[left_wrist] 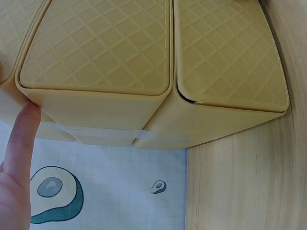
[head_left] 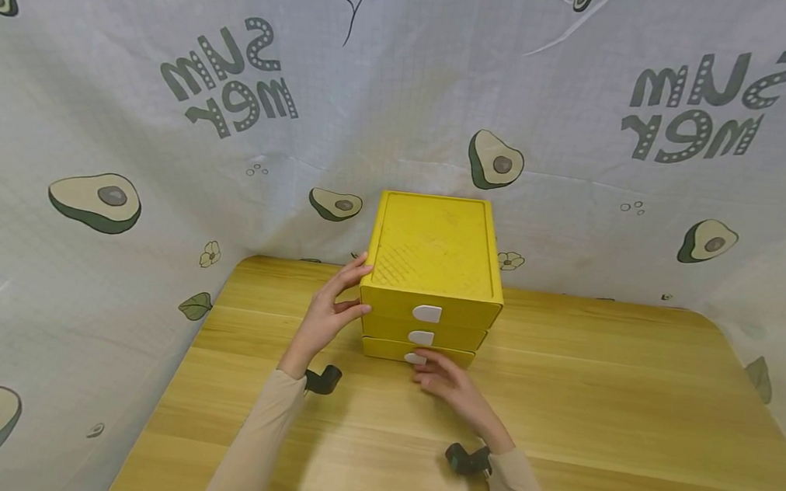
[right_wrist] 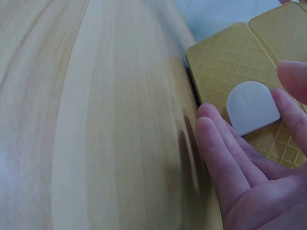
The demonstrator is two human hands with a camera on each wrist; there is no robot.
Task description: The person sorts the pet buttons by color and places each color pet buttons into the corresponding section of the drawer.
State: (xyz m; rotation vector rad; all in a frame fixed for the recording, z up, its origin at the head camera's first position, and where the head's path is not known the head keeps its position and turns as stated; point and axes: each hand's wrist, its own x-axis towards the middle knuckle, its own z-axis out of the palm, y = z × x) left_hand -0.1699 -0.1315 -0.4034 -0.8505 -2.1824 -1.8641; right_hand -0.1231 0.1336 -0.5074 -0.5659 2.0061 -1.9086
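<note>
A yellow three-drawer box [head_left: 435,245] with white pull tabs stands on the table near the cloth. My left hand [head_left: 328,314] lies along its left side, fingers at the upper edge and thumb at the front corner. In the left wrist view, one finger [left_wrist: 23,129] touches the side edge by a lattice-patterned drawer front [left_wrist: 103,45]. My right hand [head_left: 447,387] is at the bottom drawer [head_left: 387,348]. Its extended fingers lie around the white tab [right_wrist: 252,108], one fingertip right at the tab's edge. A thin dark gap shows at the bottom drawer's corner.
The wooden table [head_left: 597,404] extends on both sides of the box. A pale cloth [head_left: 408,67] with avocado prints hangs behind and to the sides. Small black devices [head_left: 325,380] are strapped at both wrists.
</note>
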